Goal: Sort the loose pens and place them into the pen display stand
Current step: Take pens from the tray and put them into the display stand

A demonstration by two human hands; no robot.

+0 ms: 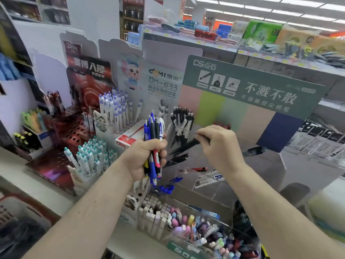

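Note:
My left hand (144, 159) grips a bundle of loose pens (154, 137), blue, black, white and one red, held upright in the middle of the view. My right hand (218, 144) pinches one black pen (183, 146) by its upper end; the pen slants down to the left over a clear acrylic display stand (214, 186). The stand's compartments hold black pens (178, 158), a red pen (199, 168) and several blue pens (168, 187). Behind it, black-and-white pens (183, 118) stand in a clear cup.
Cardboard pen displays crowd the counter: white-purple pens (115, 109), teal-capped pens (89, 157), a red perforated rack (72, 128), a red-white box (128, 139). A green backboard (261, 86) rises at right. A clear bin of pastel pens and erasers (196, 230) sits in front.

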